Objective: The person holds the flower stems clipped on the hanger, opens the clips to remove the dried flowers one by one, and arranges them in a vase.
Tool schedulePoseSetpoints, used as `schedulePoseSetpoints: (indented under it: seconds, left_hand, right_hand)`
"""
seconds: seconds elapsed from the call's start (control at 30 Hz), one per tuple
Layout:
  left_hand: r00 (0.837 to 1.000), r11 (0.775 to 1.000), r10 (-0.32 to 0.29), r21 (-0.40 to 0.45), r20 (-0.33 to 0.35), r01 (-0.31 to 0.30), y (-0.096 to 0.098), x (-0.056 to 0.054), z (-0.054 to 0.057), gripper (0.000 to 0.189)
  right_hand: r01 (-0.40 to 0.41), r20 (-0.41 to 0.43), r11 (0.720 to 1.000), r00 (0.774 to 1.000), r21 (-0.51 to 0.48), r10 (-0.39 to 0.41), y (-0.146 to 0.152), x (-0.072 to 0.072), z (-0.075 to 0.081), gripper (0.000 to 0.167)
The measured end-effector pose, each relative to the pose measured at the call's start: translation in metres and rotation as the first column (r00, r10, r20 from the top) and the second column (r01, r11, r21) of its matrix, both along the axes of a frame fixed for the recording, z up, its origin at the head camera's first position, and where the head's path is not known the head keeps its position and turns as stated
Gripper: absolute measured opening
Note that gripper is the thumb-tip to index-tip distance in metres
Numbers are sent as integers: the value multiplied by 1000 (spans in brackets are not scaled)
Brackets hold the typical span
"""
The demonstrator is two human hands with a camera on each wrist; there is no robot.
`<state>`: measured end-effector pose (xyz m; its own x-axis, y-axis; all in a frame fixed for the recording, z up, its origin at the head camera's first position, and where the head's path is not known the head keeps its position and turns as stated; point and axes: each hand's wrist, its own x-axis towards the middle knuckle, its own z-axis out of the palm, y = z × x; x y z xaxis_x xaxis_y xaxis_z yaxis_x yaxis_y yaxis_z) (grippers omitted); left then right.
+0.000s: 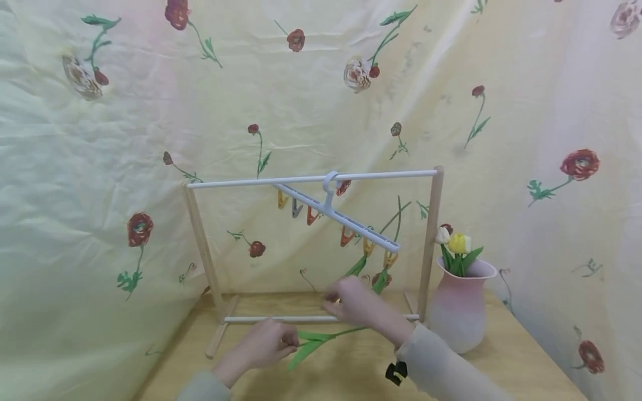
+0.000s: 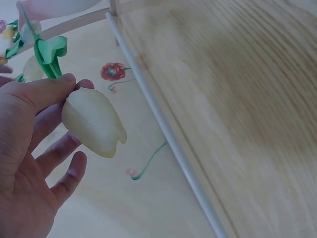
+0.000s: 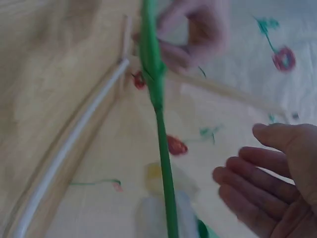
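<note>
A white tulip is pinched by my left hand, thumb and forefinger on its stem just behind the bloom. Its green leaves and stem point toward my right side in the head view. My right hand has its fingers apart from the stem, loosely bent around nothing. A pale blue clip hanger hangs by its hook from the rack's top rail. Two green tulip stems hang from yellow clips at its near right end; my right hand partly covers them.
The rack's wooden posts and low white bar stand on the wooden table. To the right is a pink and white vase with several tulips. Floral cloth hangs behind. A small black object appears beneath my right sleeve.
</note>
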<state>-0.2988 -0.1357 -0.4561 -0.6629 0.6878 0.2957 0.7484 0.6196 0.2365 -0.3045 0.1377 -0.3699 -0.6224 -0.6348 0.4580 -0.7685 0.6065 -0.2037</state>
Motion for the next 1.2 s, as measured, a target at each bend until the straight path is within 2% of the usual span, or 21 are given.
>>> schedulePoseSetpoints:
  seconds: [0.07, 0.13, 0.27, 0.4, 0.6, 0.87, 1.0, 1.1, 1.2]
  left_hand:
    - [1000, 1000, -9, 1, -12, 9, 2, 0, 2, 6]
    - [999, 1000, -12, 1, -31, 12, 4, 1, 4, 6]
    - [998, 1000, -11, 8, -61, 12, 6, 2, 8, 7]
    - [999, 1000, 2, 5, -47, -2, 6, 2, 10, 7]
    - [999, 999, -50, 4, -21, 50, 7, 2, 10, 8]
    - [1000, 1000, -23, -6, -13, 23, 9, 3, 8, 7]
    - [1000, 999, -14, 51, 16, 13, 10, 3, 7, 8]
    - [999, 992, 1, 125, 47, -7, 10, 3, 6, 9]
    - [996, 974, 2, 227, 94, -23, 10, 3, 6, 8]
  right_hand:
    - [-40, -11, 995, 999, 92, 41, -3, 9, -5, 12]
    - [-48, 1, 986, 999, 160, 49, -6, 17, -8, 15]
    - [-53, 29, 972, 998, 229, 48, -11, 27, -13, 15]
    - [-52, -1, 962, 999, 267, 55, -13, 31, -23, 5]
    - [-43, -60, 957, 996, 287, 63, -12, 34, -42, 8]
    - [9, -142, 944, 989, 330, 40, -10, 34, -47, 5]
    - [26, -227, 940, 972, 339, 55, -7, 34, -47, 4]
    - [44, -281, 950, 959, 309, 47, -3, 34, -46, 4]
    - [53, -281, 962, 959, 266, 25, 1, 32, -41, 5]
